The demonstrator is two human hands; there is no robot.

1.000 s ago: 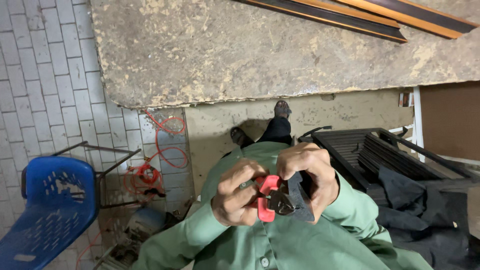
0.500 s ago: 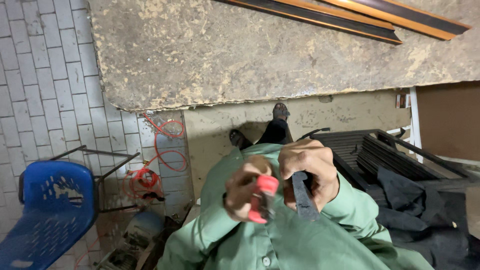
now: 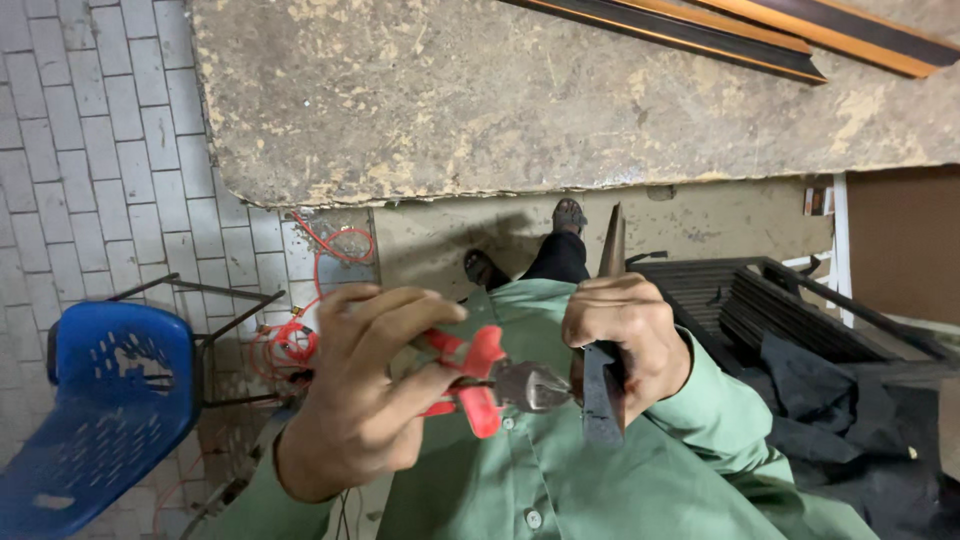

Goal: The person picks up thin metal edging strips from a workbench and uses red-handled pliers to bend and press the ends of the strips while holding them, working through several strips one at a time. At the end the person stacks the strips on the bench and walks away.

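The left hand (image 3: 375, 400) is curled around the red handles of a pair of pliers (image 3: 490, 385) – their metal nose meets a dark metal strip (image 3: 603, 385). The right hand (image 3: 630, 335) is clenched around that strip, upright before the green shirt (image 3: 600, 480) – a blue chair (image 3: 95, 410) stands at the left

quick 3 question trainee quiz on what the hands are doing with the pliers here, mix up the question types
1. True or false: the left hand grips the red-handled metal pliers.
2. What does the right hand hold? A) a long dark flat metal strip B) a coil of red wire C) a hammer
3. Fill in: the blue perforated plastic chair stands on the person's ____ side.

Key:
1. True; the pliers' nose points at the strip.
2. A; the wire lies on the pale tiled floor.
3. Left.
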